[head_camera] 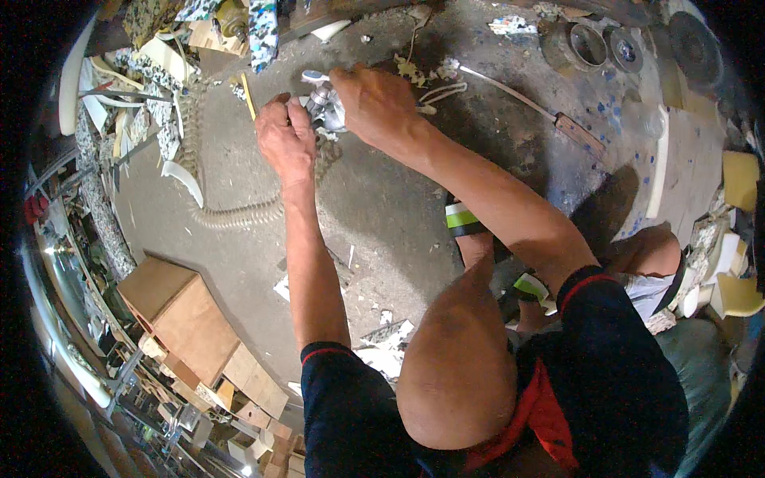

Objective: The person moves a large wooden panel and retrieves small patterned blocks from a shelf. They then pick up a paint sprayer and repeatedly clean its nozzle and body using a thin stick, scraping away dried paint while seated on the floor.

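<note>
Both my hands meet at the top middle of the view, at a silvery metal tool or fitting [326, 106] whose kind I cannot tell. My left hand [285, 134] has its fingers curled against the left side of it. On the other side my right hand [376, 104] is closed around a thin thing with a pale, rounded end [315, 76], perhaps a brush; its fingers hide most of it. A coiled clear hose [242, 215] runs over the floor and up towards the metal piece.
Foam scraps [158, 60] heap at the upper left. A long metal rod with a wooden handle [580, 134] lies right of my hands, near round tins [587, 46]. A plywood box [191, 322] stands lower left. White scraps [382, 358] lie by my knee.
</note>
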The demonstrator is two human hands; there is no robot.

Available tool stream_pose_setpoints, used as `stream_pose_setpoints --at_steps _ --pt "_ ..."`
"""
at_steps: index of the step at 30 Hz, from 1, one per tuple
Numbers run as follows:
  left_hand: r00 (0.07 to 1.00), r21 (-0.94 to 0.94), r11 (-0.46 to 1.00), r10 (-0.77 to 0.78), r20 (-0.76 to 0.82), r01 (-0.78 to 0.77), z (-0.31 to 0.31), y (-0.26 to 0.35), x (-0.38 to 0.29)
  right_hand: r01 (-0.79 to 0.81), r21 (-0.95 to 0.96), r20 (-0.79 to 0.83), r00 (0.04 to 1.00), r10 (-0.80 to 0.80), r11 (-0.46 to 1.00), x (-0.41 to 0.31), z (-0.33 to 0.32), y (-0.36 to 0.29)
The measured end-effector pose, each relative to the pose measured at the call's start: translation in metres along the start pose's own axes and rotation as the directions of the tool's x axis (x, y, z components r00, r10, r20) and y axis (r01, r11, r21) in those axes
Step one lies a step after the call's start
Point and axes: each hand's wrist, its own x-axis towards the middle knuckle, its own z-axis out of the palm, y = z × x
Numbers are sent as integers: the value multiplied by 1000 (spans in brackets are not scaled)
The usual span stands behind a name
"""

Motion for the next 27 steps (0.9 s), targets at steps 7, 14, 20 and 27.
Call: stream_pose_setpoints --at_steps 7,14,20,27 --pt "999 -18 999 -40 4 41 2 -9 0 175 -782 106 983 -148 598 -56 -86 63" --pt "992 -5 994 -105 67 106 -2 -1 0 -410 -763 -115 847 519 500 -41 -259 168" --pt "989 6 991 -131 70 131 -7 -1 2 -60 -917 119 903 413 395 8 -214 231" --pt "992 -27 992 -122 40 123 -2 -3 -2 -160 -858 -22 960 278 488 -18 -278 215"
